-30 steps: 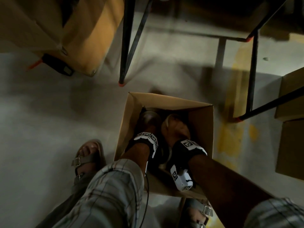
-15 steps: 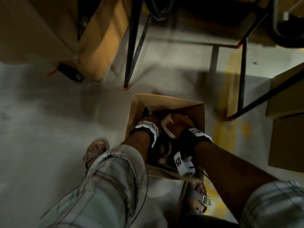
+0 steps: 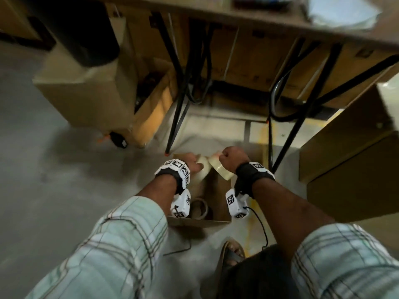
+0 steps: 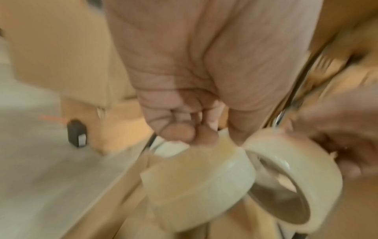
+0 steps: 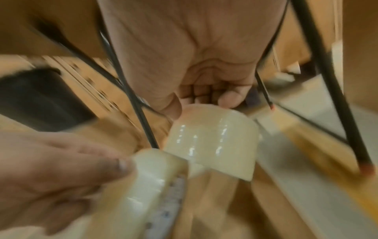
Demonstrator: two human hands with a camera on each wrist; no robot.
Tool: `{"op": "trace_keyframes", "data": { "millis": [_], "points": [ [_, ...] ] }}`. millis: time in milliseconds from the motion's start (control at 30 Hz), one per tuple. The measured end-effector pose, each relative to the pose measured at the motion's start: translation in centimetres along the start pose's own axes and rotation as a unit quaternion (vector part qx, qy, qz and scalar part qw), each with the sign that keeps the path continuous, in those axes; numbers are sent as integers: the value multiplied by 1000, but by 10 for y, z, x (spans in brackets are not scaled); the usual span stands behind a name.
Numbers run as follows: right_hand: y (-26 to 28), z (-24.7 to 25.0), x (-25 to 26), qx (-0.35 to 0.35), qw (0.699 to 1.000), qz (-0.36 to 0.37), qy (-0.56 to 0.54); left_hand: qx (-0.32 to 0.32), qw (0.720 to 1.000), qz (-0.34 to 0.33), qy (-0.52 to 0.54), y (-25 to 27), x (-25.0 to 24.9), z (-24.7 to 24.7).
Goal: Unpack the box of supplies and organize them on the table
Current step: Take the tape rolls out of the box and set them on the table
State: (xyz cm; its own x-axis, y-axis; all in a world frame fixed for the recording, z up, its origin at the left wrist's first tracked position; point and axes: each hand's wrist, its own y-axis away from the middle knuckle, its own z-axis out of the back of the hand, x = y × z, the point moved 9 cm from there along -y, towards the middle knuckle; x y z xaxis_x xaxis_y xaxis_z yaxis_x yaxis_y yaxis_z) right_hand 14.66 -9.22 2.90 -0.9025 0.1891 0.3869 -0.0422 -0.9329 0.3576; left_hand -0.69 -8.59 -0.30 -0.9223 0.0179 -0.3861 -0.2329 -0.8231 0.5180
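Clearly you'd only begun: your left hand (image 3: 191,162) & right hand (image 3: 234,158) each gripped a tape roll (image 3: 201,171), (image 3: 221,169) above the open box (image 3: 218,190), w/ another roll (image 3: 199,209) inside, none tabled yet.

Black table legs (image 3: 176,108) and hanging cables (image 3: 272,98) block you ahead. Bare floor (image 3: 54,180) lies open leftward. Stacked cartons (image 3: 354,160) wall your right.
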Motion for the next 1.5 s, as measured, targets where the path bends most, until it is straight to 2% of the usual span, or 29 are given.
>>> {"op": "trace_keyframes", "data": {
  "millis": [100, 200, 300, 467, 633, 800, 967, 1067, 1133, 1300, 1500],
  "points": [
    [38, 47, 7, -35, 999, 24, -13, -59, 998, 6, 37, 47, -16, 43],
    [75, 90, 7, -65, 997, 32, -28, -109, 992, -23, 55, 93, -37, 80],
    [110, 129, 7, -96, 994, 41, -38, -147, 988, -47, 31, 139, -61, 114],
    [157, 191, 7, -139, 988, 45, -40, -170, 981, -83, -35, 206, -109, 162],
    [212, 269, 1, -235, 968, 63, -63, -197, 968, -143, -56, 252, -177, 201],
    [248, 350, -14, -328, 940, 79, -54, -245, 941, -213, -95, 277, -265, 240],
    [262, 423, -39, -436, 897, 68, 22, -335, 897, -251, -141, 273, -352, 274],
    [254, 448, -55, -452, 886, 31, 97, -380, 875, -264, -141, 260, -394, 287],
    [240, 456, -66, -445, 886, 15, 131, -387, 872, -266, -140, 241, -416, 287],
    [194, 461, -85, -435, 882, 41, 177, -387, 874, -258, -141, 178, -450, 270],
    [148, 456, -110, -422, 881, 6, 215, -377, 875, -269, -139, 121, -473, 258]
  ]
}}
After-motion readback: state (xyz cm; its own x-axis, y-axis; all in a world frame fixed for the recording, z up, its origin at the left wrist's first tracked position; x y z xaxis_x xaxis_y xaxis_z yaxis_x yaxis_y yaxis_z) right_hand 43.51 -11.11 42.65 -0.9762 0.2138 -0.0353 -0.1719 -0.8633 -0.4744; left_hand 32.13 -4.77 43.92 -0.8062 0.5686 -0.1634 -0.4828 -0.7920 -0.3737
